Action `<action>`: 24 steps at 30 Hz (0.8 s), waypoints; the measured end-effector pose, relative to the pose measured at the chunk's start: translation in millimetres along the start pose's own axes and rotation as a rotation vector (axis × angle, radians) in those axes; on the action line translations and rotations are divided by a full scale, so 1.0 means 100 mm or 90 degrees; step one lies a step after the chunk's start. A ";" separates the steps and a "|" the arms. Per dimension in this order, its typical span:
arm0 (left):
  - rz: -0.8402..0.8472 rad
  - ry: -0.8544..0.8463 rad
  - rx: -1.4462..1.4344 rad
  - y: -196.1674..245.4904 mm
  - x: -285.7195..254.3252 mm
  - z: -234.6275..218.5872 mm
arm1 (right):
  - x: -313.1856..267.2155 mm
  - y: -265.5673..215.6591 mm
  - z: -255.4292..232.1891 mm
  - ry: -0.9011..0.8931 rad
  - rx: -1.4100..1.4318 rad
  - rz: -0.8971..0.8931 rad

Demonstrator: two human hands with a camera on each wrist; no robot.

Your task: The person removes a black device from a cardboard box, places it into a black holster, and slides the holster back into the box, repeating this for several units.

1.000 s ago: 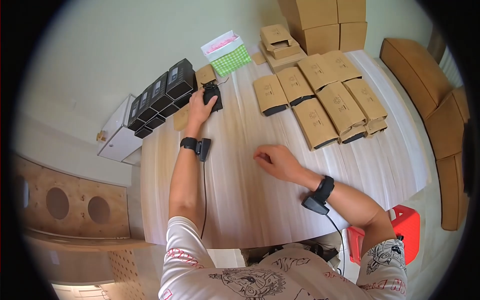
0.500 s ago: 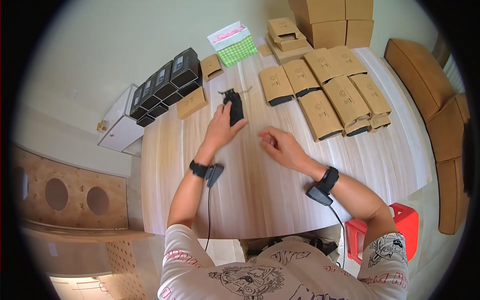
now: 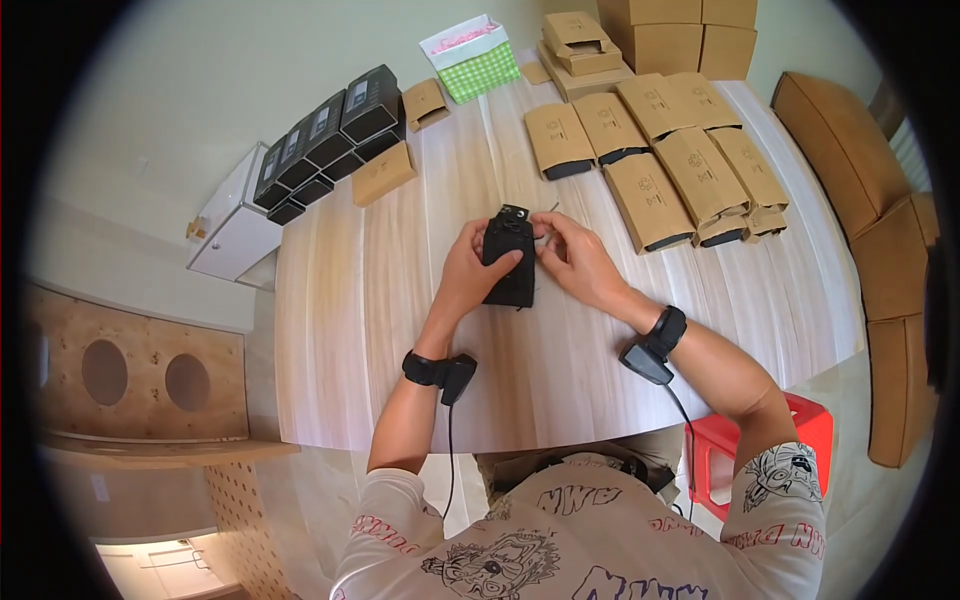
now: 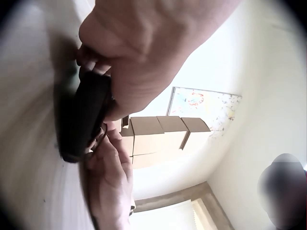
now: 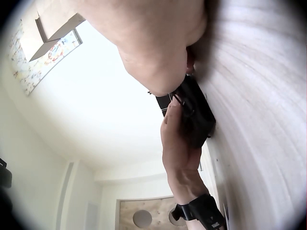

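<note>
A black pouch with a thin cord, like a drawstring pouch (image 3: 513, 291), stands out near the middle of the table in the head view. My left hand (image 3: 468, 272) grips it from the left, thumb laid across its front. At the pouch's upper right edge, my right hand (image 3: 583, 262) pinches the thin dark cord with curled fingers. A small tag with a light spot (image 3: 515, 213) shows at the pouch's top. In the left wrist view the pouch (image 4: 85, 112) is close over the tabletop, with a cord loop by the right fingers.
Kraft sleeves with black contents (image 3: 650, 205) lie in rows at the right. Black boxes (image 3: 370, 105) are stacked at the left, beside small kraft boxes (image 3: 385, 175). A green checked bag (image 3: 480, 75) stands at the back, near cartons (image 3: 665, 45). A red stool (image 3: 810, 430) is below the table's edge.
My left hand has brought the black pouch from beside the black boxes toward the table's middle. My right hand has moved up and forward to meet the pouch's upper edge.
</note>
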State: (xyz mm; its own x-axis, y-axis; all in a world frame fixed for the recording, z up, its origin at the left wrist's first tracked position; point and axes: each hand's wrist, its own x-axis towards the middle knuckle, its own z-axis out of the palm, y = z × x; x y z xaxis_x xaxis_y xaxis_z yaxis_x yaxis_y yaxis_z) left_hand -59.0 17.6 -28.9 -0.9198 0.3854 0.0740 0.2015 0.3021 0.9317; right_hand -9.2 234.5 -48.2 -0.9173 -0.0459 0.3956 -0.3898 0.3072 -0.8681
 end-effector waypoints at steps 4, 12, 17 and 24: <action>-0.012 0.053 -0.157 -0.04 0.01 -0.02 | 0.02 -0.09 -0.02 -0.031 0.012 0.045; 0.004 0.160 -0.387 -0.16 0.04 0.06 | 0.01 -0.23 -0.05 -0.100 -0.009 0.070; -0.054 0.150 -0.491 -0.21 0.05 0.03 | 0.00 -0.20 -0.03 -0.077 -0.011 0.024; 0.005 0.162 -0.360 -0.03 -0.02 0.22 | 0.00 -0.16 -0.02 -0.035 -0.049 -0.040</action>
State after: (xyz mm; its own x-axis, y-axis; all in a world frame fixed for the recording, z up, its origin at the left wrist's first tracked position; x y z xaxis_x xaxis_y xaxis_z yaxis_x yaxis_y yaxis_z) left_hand -50.6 35.5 -39.7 -0.9846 0.1439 0.0991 0.0632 -0.2352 0.9699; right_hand -2.7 231.0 -33.4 -0.8953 -0.1187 0.4293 -0.4409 0.3736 -0.8161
